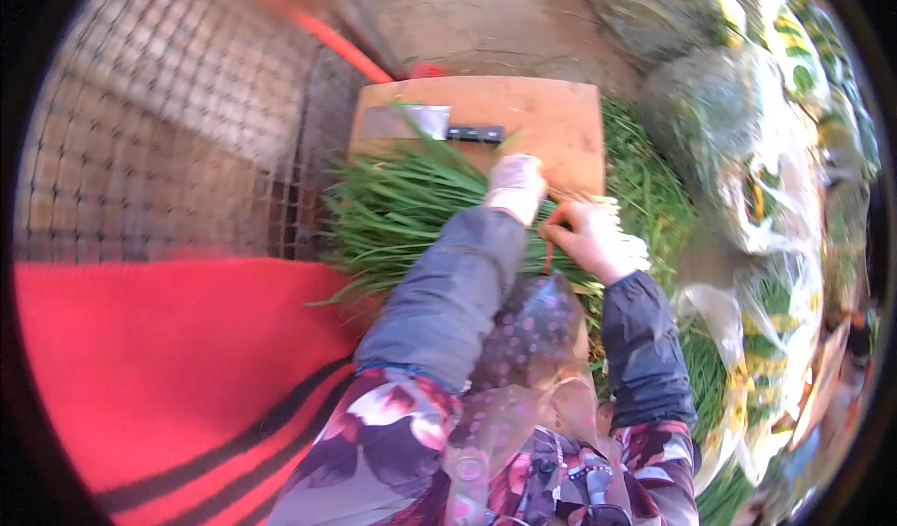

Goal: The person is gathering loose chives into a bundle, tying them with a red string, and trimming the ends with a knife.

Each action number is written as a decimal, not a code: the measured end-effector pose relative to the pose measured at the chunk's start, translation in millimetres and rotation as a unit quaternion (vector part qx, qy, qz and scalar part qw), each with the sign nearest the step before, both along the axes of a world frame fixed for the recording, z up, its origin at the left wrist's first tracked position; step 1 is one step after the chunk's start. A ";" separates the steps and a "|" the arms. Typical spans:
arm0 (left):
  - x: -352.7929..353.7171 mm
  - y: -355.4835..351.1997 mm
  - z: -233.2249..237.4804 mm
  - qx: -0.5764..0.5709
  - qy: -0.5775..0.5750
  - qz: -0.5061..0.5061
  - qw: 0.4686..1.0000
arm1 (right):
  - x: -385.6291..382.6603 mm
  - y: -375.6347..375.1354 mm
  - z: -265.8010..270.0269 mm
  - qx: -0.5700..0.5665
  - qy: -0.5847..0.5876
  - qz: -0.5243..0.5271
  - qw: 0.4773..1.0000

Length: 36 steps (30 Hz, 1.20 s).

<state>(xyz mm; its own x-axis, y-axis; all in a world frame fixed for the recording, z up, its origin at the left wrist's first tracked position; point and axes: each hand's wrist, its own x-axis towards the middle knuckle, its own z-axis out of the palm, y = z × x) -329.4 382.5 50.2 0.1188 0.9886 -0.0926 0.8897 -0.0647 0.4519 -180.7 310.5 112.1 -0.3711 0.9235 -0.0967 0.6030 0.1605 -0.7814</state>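
Right hand (pixel 590 237): fingertips closed on red tie (pixel 548 258); left hand (pixel 517 186) (I cannot tell its finger opening) contacts greens (pixel 411 199).

Dark mesh (pixel 168 115) stands at the left, above a bright red cloth (pixel 177 358) with black stripes. Pale, dull ground (pixel 505 21) lies at the top. Clear bags (pixel 719 143) of greens line the right side in bright light.

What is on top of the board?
A knife and greens. The greens cover the near part of the board; what is under them cannot be seen.
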 end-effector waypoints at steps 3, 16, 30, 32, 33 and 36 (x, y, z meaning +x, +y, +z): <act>-9.3 0.0 -11.5 -0.018 -0.072 0.037 0.997 | 0.9 -0.4 -6.9 0.060 -0.008 0.009 0.998; 1.1 6.9 2.3 -0.148 -0.010 0.056 0.987 | 4.5 -2.4 -14.7 0.080 -0.009 0.010 0.997; -14.4 5.0 -27.5 -0.117 -0.141 0.038 0.982 | -8.7 -24.2 41.6 0.341 -0.124 -0.010 0.932; -15.1 4.2 -23.6 -0.110 -0.162 -0.019 0.980 | -13.7 -36.4 46.2 0.267 -0.135 0.012 0.954; -14.6 4.9 -21.7 -0.113 -0.166 -0.020 0.979 | -15.4 -39.4 47.0 0.194 -0.144 0.033 0.970; -13.1 4.2 -12.8 -0.144 -0.137 0.014 0.980 | -20.0 -33.5 36.1 0.012 -0.007 -0.060 0.998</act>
<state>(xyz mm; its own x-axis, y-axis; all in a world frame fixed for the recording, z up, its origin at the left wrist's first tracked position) -342.5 386.7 37.4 0.1509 0.9294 -0.3369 0.7327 0.1237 0.6692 -200.7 277.0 148.2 -0.2562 0.9634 -0.0785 0.6298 0.1048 -0.7696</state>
